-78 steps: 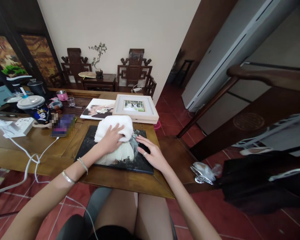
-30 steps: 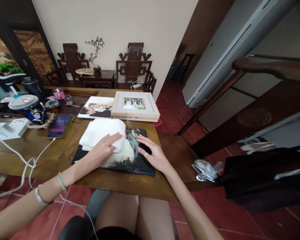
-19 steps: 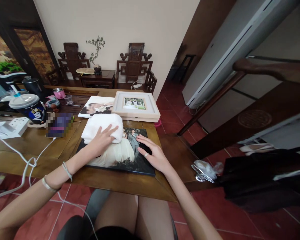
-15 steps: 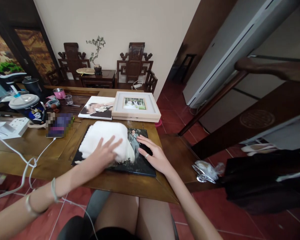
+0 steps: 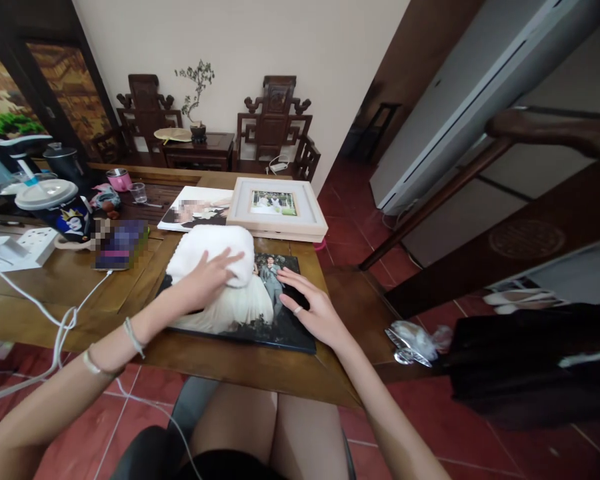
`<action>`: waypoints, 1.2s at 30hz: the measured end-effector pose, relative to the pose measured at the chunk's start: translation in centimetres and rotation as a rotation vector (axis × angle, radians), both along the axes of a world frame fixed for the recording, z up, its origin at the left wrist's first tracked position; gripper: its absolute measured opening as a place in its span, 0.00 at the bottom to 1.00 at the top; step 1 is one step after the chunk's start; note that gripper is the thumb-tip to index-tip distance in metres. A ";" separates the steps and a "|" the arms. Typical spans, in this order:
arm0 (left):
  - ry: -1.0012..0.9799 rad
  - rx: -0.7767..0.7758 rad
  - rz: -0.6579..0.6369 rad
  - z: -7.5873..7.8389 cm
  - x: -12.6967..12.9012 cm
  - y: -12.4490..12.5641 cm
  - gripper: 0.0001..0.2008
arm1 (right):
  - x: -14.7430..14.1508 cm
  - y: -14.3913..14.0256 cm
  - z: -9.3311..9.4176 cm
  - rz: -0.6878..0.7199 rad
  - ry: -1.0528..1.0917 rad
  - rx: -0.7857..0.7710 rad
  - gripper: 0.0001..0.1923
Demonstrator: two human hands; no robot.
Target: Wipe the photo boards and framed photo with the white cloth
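A dark photo panel (image 5: 250,337) with a printed couple lies flat near the front edge of the wooden table. Across its upper left part is a folded white towel (image 5: 200,245). My left hand (image 5: 213,277) rests on this towel with its fingers spread and the palm down. On the panel's right side my right hand (image 5: 315,310) is open, its fingertips beside the printed figure in a grey suit and a ring on one finger. The towel and my left forearm hide the panel's upper left.
Behind the panel lie a white photo print (image 5: 195,207) and a light framed picture (image 5: 280,207). To the left are a phone (image 5: 123,245) with a charging cable, a lidded cup (image 5: 60,210) and a white power strip (image 5: 27,248). A wooden chair (image 5: 480,220) stands at the right.
My left hand and the white towel have moved up, away from me, uncovering the printed white dress. My right hand stays at the panel's right side.
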State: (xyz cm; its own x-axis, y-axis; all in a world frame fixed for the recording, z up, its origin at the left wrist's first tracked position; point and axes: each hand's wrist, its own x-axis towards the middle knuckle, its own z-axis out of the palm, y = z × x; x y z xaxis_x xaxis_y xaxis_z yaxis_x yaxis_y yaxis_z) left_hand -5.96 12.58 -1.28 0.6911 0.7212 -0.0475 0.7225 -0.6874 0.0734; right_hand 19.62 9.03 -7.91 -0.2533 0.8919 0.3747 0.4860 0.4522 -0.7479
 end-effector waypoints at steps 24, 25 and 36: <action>0.008 -0.109 -0.009 1.5 -1.0 -3.3 0.21 | 0.1 0.0 -0.1 -0.001 0.008 -0.002 0.19; -0.008 -0.086 0.011 1.5 -1.2 -2.0 0.20 | 0.1 0.0 -0.1 -0.001 0.012 -0.001 0.19; 0.099 0.020 -0.030 0.6 -1.5 -5.4 0.16 | 0.0 0.0 -0.1 -0.002 0.008 0.002 0.19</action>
State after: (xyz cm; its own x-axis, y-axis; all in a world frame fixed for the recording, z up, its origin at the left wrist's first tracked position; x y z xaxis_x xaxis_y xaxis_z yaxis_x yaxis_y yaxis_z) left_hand -7.48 7.18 -0.68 0.7050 0.7018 -0.1023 0.7047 -0.7095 -0.0108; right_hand 19.61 9.01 -8.03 -0.2483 0.8918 0.3783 0.4811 0.4525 -0.7508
